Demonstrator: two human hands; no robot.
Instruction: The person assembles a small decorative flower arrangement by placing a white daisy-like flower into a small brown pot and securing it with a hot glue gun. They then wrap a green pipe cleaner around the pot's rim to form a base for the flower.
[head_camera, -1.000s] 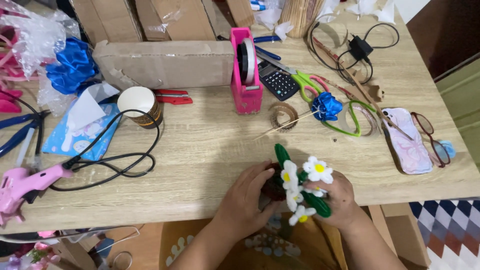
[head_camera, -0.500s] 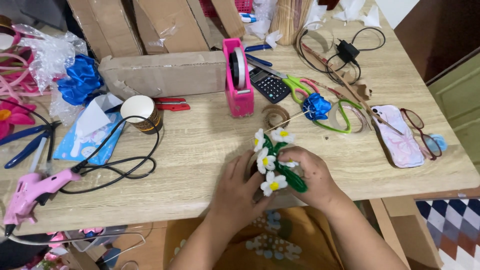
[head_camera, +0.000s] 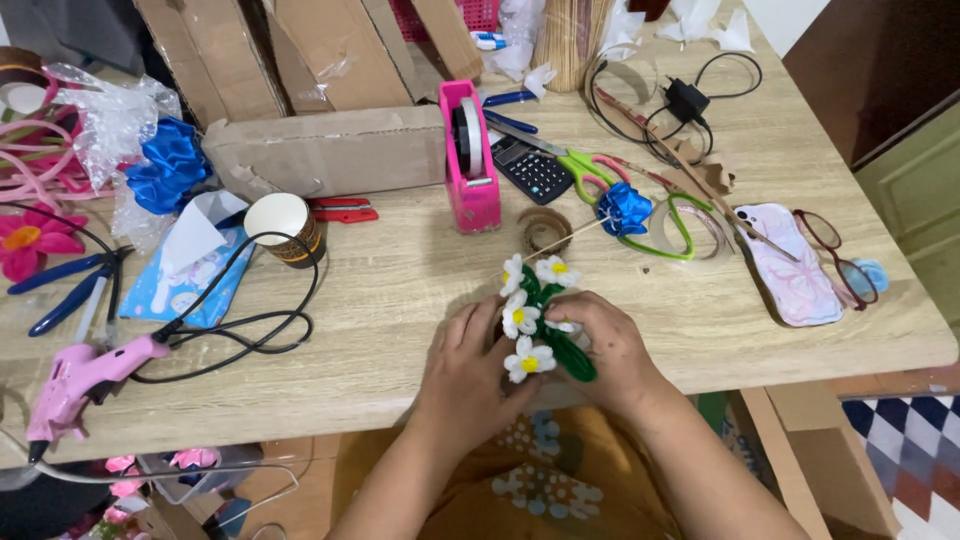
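Lying near the front edge of the tabletop (head_camera: 400, 300), the flower sprig (head_camera: 538, 318) is gripped from both sides, its long axis running from far-left to near-right, white blooms toward the far end and a green stem end poking out near the right hand (head_camera: 610, 350). The left hand (head_camera: 470, 375) has its fingers closed on the sprig's left side; the right hand's fingers wrap over the stem. Much of the stem is hidden under them, so its full length is probably longer than what shows.

Brown cardboard box (head_camera: 330, 150) behind pink tape dispenser (head_camera: 470, 160)
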